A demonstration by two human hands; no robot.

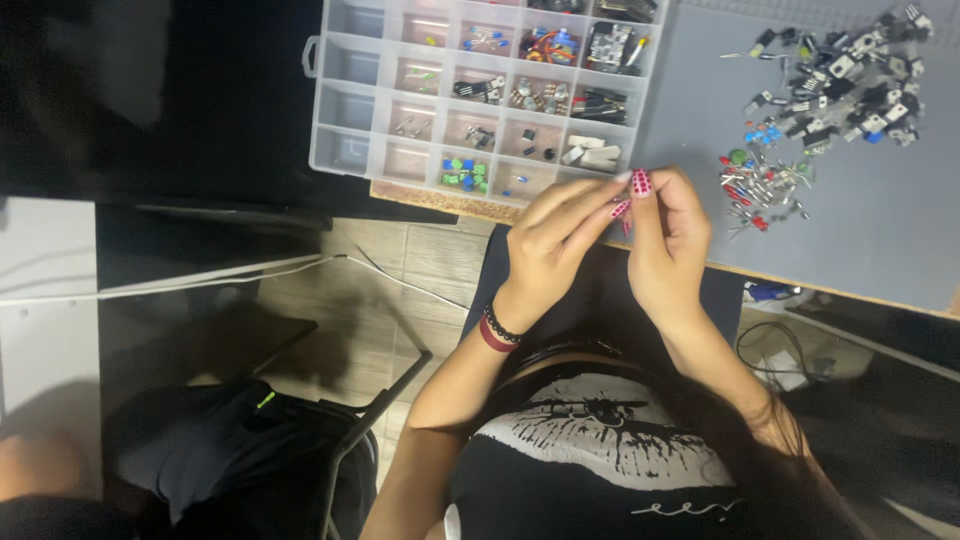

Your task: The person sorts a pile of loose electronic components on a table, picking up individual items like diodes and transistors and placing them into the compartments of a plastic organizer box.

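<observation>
Two hands meet fingertip to fingertip: left hand (548, 235) and right hand (672, 240) pinch something too small to identify, its axis unreadable. Beyond the fingers sit a clear plastic compartment organiser box (345, 105), grey mat (880, 235) and loose electronic components (820, 90); tiled floor (430, 260) lies below.

The light falls brightest on the pale grey work mat (880, 230) ahead of me and on the clear plastic compartment box (345, 110), whose walls catch soft white glare along their ridges. My left hand (550, 240) and right hand (670, 240) are evenly lit from above, with only a thin shadow between them. Everything nearer me sinks fast: my black printed shirt (600, 450) is dim, and the top left corner is almost pure black. The tiled floor (420, 270) sits in murky half-light. Small parts on the mat look slightly soft, and straight edges tilt and bow toward the frame's borders.
</observation>
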